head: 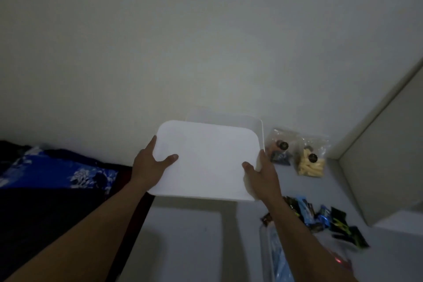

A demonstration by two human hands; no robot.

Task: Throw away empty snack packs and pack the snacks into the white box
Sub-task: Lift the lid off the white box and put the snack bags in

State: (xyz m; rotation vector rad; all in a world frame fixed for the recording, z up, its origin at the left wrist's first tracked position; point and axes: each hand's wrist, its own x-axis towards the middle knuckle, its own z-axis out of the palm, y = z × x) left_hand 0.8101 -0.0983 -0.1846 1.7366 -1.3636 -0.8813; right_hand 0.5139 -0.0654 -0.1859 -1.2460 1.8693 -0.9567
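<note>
Lid (206,162) lies between the hands; left hand (151,165) and right hand (263,176) grip its side edges.

lid (208,162) over box (257,125), snack bags (297,153) right, wrappers (320,220) nearer

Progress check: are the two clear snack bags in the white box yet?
No, both clear snack bags lie outside, just to the right of the white box.

The grey surface (190,240) bears two clear snack bags (310,163) just right of the right hand (263,178) gripping the white box (206,162), and scattered dark packs (338,220) right of that wrist
</note>
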